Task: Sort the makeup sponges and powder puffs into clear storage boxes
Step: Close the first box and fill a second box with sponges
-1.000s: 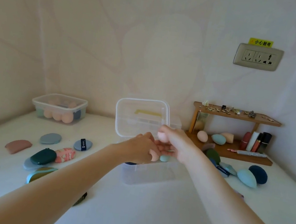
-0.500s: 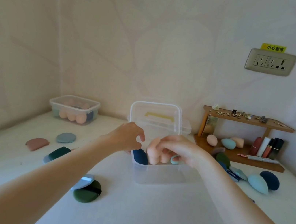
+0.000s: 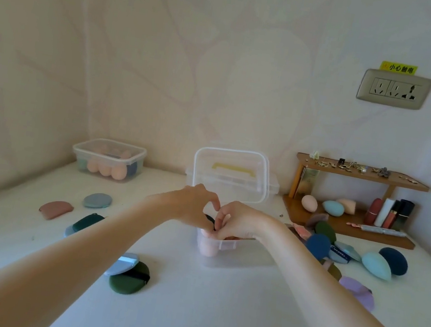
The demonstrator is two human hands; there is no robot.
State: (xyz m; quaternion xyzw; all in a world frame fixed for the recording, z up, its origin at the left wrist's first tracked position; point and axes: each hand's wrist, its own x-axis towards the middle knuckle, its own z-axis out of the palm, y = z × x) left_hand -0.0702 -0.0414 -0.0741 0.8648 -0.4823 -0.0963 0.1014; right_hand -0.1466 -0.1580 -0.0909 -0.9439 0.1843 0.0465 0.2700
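— What's on the white tabletop (image 3: 200, 315)?
— Loose puffs, 1 clear box (image 3: 226, 251) mid-table. Left hand (image 3: 191, 206) and right hand (image 3: 239, 221) curl over it; can't tell what they grip.
— Behind?
— Pale wall, socket (image 3: 394, 89).

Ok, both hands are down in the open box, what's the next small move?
Probably let go and lift both hands out. The fingers are pressing sponges down into the clear box, and loose ones like the light blue sponge wait on the table at right.
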